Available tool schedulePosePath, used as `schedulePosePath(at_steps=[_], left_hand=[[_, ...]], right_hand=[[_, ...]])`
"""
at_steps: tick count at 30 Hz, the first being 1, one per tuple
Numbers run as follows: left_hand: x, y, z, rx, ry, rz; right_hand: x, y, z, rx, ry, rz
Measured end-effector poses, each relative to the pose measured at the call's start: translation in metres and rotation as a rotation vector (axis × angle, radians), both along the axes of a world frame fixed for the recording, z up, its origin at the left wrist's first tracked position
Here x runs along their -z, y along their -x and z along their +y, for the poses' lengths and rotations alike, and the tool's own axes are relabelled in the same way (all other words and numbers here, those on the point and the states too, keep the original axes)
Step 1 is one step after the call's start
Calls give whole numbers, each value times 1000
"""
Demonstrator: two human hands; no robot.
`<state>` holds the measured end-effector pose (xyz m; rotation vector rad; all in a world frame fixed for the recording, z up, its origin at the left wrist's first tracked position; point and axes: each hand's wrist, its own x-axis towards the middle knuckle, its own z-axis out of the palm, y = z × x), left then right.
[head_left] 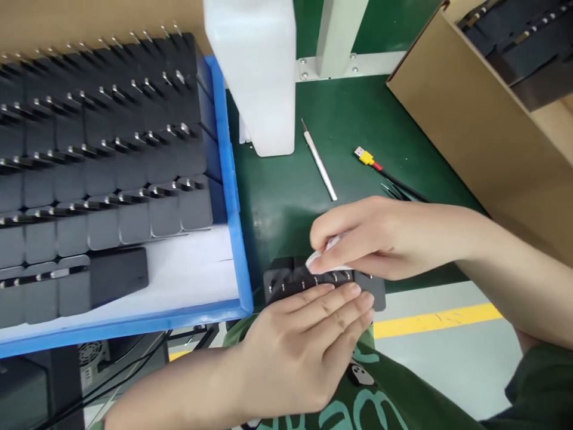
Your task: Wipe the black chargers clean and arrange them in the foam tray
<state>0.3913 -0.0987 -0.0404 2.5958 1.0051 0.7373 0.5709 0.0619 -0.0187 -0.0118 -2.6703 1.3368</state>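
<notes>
A short row of black plug adapters (274,280) with metal pins stands at the near edge of the green table. Across its near side lies my left hand (299,346), fingers stretched out and side by side, its thumb hidden. My right hand (371,239) is closed on a crumpled white cloth or tissue (329,258), which is just over the adapters by the pins. Parts of the row are covered by both hands. Many similar black adapters (165,215), pins up, fill much of a blue-edged tray (233,203) on the left.
A white container (264,77) stands behind the tray. Beyond my right hand lie a thin silver pen-like tool (320,164), a USB cable (367,157) and dark tweezers-like tips (394,191). An open cardboard box (483,131) with black items is at right; a post (341,36) rises behind.
</notes>
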Motion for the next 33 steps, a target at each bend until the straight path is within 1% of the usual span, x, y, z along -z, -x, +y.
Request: schedulePosePath(at_steps=[3,5,8,10,12,13,14,15,17,19,20,23,25,27,28,29,30,32,33], left_hand=[[1,1,0,16,2,8],[2,1,0,28,10,15],[1,1,-1,13,-1,-6],[0,2,-1,15,2,8],[0,3,-2,41,25,40],[0,3,-3,50,37,43],[1,3,-4,43,40,22],[3,3,-5,32,42,-2],[7,1,-6,11,50,-44],[11,-1,-6,13,43,-51],[12,-1,-6,25,28,-42],[10,7,-9,72,-16,-33],[5,18,-13,20,-37,-45],[-2,30,-15,-86,-51,-40],[-5,35,-15,-170,-29,-30],[-8,38,-13,-249,13,-8],[-10,39,-9,-306,59,13],[-11,35,0,-361,109,64],[-10,32,5,-351,106,92]], right_hand=[[-1,-29,-6,115,-30,-28],[-3,-45,-12,217,-44,-19],[0,-54,-23,357,-58,41],[6,-57,-31,383,-64,68],[10,-65,-41,379,-53,64],[12,-71,-47,409,-46,59],[12,-76,-55,469,-44,55],[11,-81,-64,574,-54,61],[11,-83,-86,856,-91,101],[16,-74,-110,1108,-87,133],[20,-66,-121,1180,-51,137],[37,-44,-141,1289,141,157],[45,-38,-146,1384,233,212],[45,-41,-149,1499,235,269],[43,-44,-151,1539,196,284],[40,-46,-153,1547,132,285],[36,-48,-155,1523,52,261],[30,-46,-161,1420,-127,178],[28,-44,-163,1361,-206,132]])
